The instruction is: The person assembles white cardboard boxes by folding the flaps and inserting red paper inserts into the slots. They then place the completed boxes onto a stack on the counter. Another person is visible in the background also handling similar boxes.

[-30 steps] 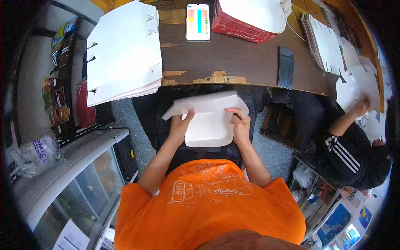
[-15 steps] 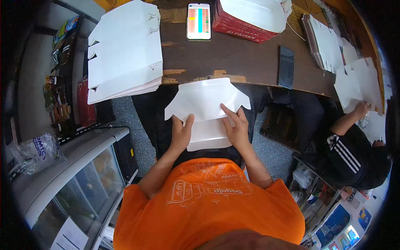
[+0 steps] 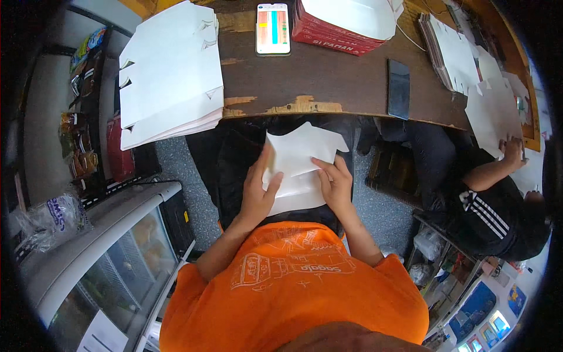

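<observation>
A white cardboard box blank (image 3: 300, 155) lies over my lap, below the table's near edge. Its left side stands folded up, while the far right corner flap sticks out. My left hand (image 3: 258, 190) grips that raised left side, thumb on the inner face and fingers behind it. On the right, my right hand (image 3: 335, 183) holds the other side, its index finger lying on the card and its remaining fingers partly hidden. A stack of flat white blanks (image 3: 170, 76) rests on the table at the left.
On the brown table (image 3: 328, 82) are a lit phone (image 3: 273, 29), a dark phone (image 3: 399, 88), nested red-and-white trays (image 3: 343, 35) and another stack of blanks (image 3: 448, 53). A co-worker's hand (image 3: 514, 154) touches a white sheet (image 3: 495, 114) at right. A glass-topped cabinet (image 3: 126, 252) stands left.
The blank's left side has been folded up, and my left hand has moved from its near edge onto that side. The co-worker's sheet and hand have shifted too.
</observation>
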The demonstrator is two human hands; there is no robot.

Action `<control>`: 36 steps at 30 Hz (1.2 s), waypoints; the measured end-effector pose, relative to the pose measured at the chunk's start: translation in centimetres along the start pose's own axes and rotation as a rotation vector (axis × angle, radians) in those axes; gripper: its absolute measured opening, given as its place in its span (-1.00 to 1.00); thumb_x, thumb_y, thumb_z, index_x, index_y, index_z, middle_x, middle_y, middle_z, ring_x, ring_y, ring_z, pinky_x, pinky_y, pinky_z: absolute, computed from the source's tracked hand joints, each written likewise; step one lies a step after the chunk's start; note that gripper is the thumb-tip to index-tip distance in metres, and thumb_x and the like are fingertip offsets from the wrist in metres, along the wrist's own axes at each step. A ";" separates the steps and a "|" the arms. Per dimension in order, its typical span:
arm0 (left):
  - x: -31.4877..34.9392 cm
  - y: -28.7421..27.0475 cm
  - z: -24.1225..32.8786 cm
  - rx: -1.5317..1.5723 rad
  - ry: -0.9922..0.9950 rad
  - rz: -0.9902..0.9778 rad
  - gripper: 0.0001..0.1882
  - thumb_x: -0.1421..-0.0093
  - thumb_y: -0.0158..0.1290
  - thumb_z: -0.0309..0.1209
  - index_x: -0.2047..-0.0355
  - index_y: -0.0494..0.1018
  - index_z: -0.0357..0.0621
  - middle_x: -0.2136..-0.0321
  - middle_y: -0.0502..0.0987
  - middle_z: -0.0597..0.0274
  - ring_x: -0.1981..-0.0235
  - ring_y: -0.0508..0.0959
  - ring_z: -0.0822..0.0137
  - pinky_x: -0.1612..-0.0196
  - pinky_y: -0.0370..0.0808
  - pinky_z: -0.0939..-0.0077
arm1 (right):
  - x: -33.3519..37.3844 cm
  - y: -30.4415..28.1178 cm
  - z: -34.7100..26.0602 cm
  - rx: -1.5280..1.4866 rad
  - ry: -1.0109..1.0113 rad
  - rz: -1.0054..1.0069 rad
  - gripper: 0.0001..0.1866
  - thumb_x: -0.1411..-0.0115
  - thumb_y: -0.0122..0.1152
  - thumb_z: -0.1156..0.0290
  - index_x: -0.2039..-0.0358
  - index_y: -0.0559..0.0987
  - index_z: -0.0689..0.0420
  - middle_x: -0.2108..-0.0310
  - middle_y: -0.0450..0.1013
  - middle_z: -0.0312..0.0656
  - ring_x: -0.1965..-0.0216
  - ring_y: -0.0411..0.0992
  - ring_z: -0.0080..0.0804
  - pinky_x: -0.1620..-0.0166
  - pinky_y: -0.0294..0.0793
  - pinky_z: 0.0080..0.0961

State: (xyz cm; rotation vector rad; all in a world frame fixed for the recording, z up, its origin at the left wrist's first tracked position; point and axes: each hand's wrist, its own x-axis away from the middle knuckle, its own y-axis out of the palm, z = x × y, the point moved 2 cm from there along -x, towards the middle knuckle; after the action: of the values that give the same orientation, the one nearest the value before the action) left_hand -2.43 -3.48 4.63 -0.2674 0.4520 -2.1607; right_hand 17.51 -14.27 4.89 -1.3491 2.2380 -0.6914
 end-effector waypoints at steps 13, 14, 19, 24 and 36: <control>0.3 -1.0 0.0 -0.041 -0.002 -0.016 -0.53 -0.25 0.22 -0.38 -0.16 0.51 -0.23 0.21 0.57 -0.06 0.14 0.57 0.05 0.04 0.47 0.26 | -2.2 -0.8 -1.6 -0.059 -0.106 -0.141 -0.59 -0.20 0.23 0.62 -0.09 0.53 0.22 -0.04 0.59 -0.03 -0.01 0.57 -0.07 -0.09 0.54 -0.30; 0.6 -1.2 -0.2 -0.003 -0.048 -0.027 -0.54 -0.29 0.17 -0.39 -0.19 0.48 -0.24 0.22 0.57 -0.05 0.15 0.57 0.07 0.05 0.47 0.28 | -2.2 -1.1 -2.1 -0.134 -0.040 -0.139 -0.55 -0.21 0.22 0.61 -0.14 0.48 0.22 -0.02 0.61 -0.05 0.00 0.58 -0.12 -0.09 0.54 -0.32; 0.6 -1.8 0.3 0.200 -0.048 0.050 -0.52 -0.42 -0.06 -0.41 -0.31 0.33 -0.30 0.23 0.59 0.04 0.13 0.57 0.25 0.05 0.46 0.41 | -1.8 -1.6 0.0 -0.873 0.417 -0.095 -0.50 -0.34 0.14 0.57 -0.28 0.32 0.26 -0.04 0.59 -0.05 0.04 0.57 -0.39 -0.02 0.54 -0.45; 0.1 -2.8 2.4 0.488 -0.235 -0.048 -0.47 -0.44 -0.10 -0.41 -0.37 0.23 -0.32 0.13 0.61 0.08 0.08 0.56 0.38 -0.04 0.45 0.50 | -3.2 -2.4 -2.6 -0.711 0.489 0.007 -0.38 -0.30 0.21 0.60 -0.34 0.26 0.31 -0.29 0.38 0.02 0.04 0.56 -0.51 0.00 0.50 -0.66; -1.7 -4.9 4.6 0.071 -0.103 0.003 -0.65 -0.39 0.10 -0.24 0.42 0.50 -0.29 0.56 0.53 -0.01 0.55 0.52 0.04 0.41 0.36 0.21 | -2.6 -2.5 -3.9 -0.641 0.520 -0.270 -0.63 -0.49 0.08 0.22 0.16 0.66 0.30 0.36 0.62 -0.30 0.37 0.49 -0.69 0.31 0.48 -0.64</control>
State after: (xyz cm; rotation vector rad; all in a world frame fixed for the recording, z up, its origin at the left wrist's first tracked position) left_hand -3.47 -0.46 10.76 -0.3369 0.3164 -2.1433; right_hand 18.02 -12.16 9.79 -1.9825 2.8781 -0.4556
